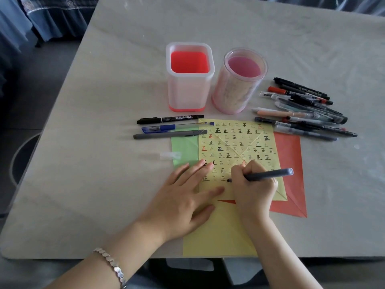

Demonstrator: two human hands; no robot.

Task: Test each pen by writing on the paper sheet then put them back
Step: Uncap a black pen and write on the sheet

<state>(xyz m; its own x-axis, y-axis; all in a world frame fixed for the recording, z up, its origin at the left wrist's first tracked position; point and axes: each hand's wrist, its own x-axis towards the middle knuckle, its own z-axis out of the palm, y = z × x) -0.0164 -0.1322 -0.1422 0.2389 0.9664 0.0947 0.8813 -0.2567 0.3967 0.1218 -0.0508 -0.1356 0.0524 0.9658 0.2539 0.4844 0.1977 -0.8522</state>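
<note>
Yellow paper sheet (235,147) lies on the table (104,163). The right hand (253,188) grips a dark pen (268,175), tip on the sheet. The left hand (183,197) presses flat, fingers straight, on the paper.

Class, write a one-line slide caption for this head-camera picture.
Right hand writes with a dark pen on the yellow sheet while the left hand presses it flat.

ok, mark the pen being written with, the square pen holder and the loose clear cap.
dark pen (268,174): head view, middle of the barrel.
square pen holder (188,92): head view, front wall.
clear cap (169,155): head view, middle of the cap.
</note>
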